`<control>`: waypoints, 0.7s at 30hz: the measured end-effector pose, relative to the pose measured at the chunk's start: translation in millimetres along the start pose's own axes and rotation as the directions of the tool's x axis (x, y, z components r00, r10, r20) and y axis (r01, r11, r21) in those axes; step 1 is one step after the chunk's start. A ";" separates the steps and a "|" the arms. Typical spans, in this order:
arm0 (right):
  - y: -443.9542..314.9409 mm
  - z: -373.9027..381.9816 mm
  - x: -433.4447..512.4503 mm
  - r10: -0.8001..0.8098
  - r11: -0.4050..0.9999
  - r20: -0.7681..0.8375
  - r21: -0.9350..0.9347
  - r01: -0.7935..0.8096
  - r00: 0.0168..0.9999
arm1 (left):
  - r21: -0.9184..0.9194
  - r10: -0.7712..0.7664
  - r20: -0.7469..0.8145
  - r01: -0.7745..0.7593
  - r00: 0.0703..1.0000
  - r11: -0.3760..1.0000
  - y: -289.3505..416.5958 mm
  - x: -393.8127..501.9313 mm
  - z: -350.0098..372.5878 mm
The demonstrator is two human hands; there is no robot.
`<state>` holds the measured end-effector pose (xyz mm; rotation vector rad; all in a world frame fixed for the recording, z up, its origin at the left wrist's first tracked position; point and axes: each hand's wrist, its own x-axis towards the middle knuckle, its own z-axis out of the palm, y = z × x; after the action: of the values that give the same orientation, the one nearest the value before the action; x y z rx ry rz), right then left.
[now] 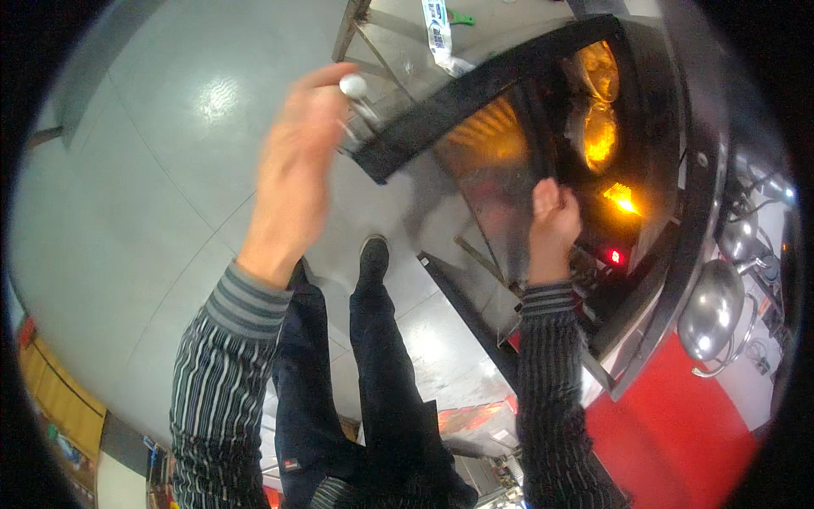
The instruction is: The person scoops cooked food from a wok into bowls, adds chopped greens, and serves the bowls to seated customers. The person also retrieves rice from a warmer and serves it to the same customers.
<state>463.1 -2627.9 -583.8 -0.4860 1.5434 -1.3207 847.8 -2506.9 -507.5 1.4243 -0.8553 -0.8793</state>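
My left hand (pixel 292 165), blurred by motion, is raised over the grey floor. Its bent fingers are at a white round knob (pixel 353 86) on a shiny metal piece; whether they grip it is unclear. Beside the knob is the corner of a black-framed glass panel (pixel 407 137). My right hand (pixel 553 213), fingers curled, is in front of a dark cabinet with glowing orange lamps (pixel 600 143) and a small red lit display (pixel 615 256). Whether this hand touches the cabinet or holds anything cannot be seen.
A metal-legged stand (pixel 350 32) and a white packet with printing (pixel 439 35) are beyond the panel. Polished metal vessels (pixel 711 312) sit at the right, near a red surface (pixel 668 413). A dark bar (pixel 467 318) slants between my legs and right sleeve. My shoe (pixel 374 257) is on the tiles.
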 end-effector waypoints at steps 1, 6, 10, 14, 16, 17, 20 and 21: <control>-6.5 2.9 25.5 -0.056 0.985 0.100 0.171 0.038 0.993 | 0.007 0.149 -0.140 -0.150 0.979 0.989 -11.1 -0.2 -5.0; -29.8 3.4 136.4 0.044 0.962 0.211 0.255 -0.098 0.977 | -0.130 -0.440 -0.022 0.434 0.898 0.892 -17.6 -137.6 -31.0; -18.7 -7.5 189.7 -0.015 0.965 0.182 0.260 -0.033 0.983 | -0.217 -0.830 0.179 0.844 0.529 0.491 -6.9 -243.5 -19.8; 0.5 -15.2 199.1 -0.183 0.951 0.209 0.284 0.119 0.961 | -0.273 -0.824 0.344 0.887 0.451 0.371 -1.5 -258.2 3.3; 5.8 -11.7 183.2 -0.250 0.908 0.278 0.399 0.126 0.927 | -0.216 -0.808 0.402 0.902 0.431 0.374 -2.6 -243.0 14.3; 5.7 -8.9 168.7 -0.203 0.931 0.251 0.349 0.107 0.946 | -0.216 -0.769 0.415 0.874 0.486 0.436 -4.2 -233.3 19.5; 9.6 18.4 110.7 -0.074 0.973 -0.113 0.211 0.097 0.991 | -0.177 -0.704 0.443 0.823 0.556 0.539 -14.5 -197.4 36.3; 12.3 15.7 73.7 -0.197 0.954 0.057 0.240 0.178 0.979 | -0.174 -0.675 0.455 0.801 0.581 0.573 -19.4 -183.8 44.9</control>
<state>449.7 -2691.2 -624.4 -0.5394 1.2791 -1.5876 725.9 -2361.7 -522.5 1.3009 -0.2326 -1.8992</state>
